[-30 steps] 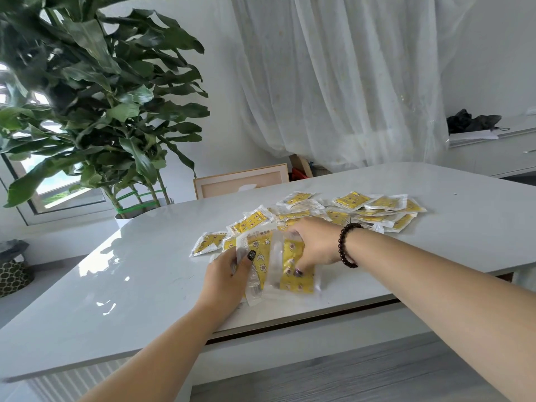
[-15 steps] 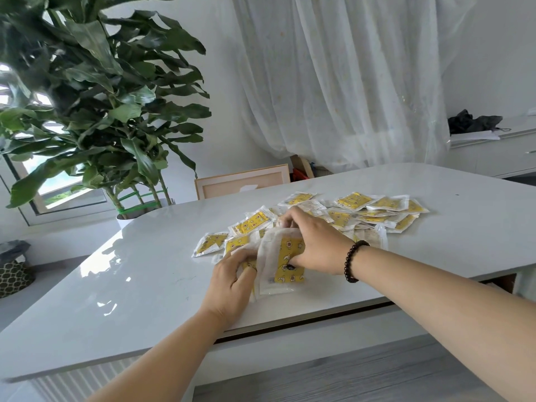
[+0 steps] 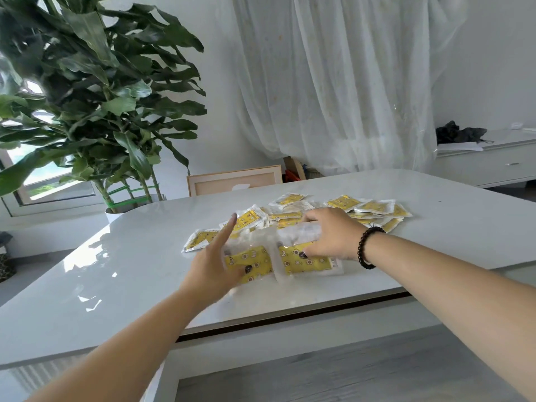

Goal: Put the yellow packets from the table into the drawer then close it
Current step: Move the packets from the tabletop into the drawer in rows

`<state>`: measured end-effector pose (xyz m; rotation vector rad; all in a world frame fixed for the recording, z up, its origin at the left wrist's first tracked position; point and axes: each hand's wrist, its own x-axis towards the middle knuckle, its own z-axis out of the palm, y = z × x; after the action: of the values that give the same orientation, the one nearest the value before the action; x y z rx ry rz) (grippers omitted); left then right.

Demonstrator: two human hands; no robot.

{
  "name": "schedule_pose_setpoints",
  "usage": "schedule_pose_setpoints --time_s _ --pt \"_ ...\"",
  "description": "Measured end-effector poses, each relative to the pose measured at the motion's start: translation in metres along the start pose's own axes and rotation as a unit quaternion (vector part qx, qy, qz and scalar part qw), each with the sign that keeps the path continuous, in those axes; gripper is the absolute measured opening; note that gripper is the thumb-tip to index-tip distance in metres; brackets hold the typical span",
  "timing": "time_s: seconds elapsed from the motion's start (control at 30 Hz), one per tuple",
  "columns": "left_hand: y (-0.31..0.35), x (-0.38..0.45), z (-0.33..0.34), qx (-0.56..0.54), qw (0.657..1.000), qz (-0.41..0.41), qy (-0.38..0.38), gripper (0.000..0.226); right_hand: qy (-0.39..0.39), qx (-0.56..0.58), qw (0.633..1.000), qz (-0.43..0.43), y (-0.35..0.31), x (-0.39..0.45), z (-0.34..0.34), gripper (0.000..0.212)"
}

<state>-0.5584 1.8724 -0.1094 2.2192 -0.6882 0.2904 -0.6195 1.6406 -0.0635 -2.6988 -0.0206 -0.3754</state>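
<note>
Near worktop edge: the bare worktop (image 3: 290, 297) strip in the lower middle of the frame lies open between the gathered packets (image 3: 278, 261) and the edge.
Left of frame: a wide glossy stretch of worktop, open to a hand.
Centre: loose yellow packets (image 3: 374, 207) crowd the surface behind both hands.
Right of frame: bare worktop beyond the packets.
Upper left: plant (image 3: 95, 105) leaves overhang the far corner.

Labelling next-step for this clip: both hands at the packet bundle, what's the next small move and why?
Probably close the left hand on the bundle: its fingers are spread at the bundle's left end, only the thumb on it, while the right hand already grips the right end. More packets lie behind on the table.
</note>
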Motion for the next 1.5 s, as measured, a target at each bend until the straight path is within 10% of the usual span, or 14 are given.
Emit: schedule_pose_setpoints --time_s 0.4,1.5 --pt "0.034 0.017 -0.042 0.428 0.878 -0.053 -0.208 0.031 -0.144 -0.303 0.939 -0.072 -0.031 -0.007 0.006 0.026" --pt "0.051 -0.141 -0.118 0.339 0.927 -0.148 -0.063 0.029 -0.145 0.042 0.986 0.068 -0.119 -0.073 0.047 0.029"
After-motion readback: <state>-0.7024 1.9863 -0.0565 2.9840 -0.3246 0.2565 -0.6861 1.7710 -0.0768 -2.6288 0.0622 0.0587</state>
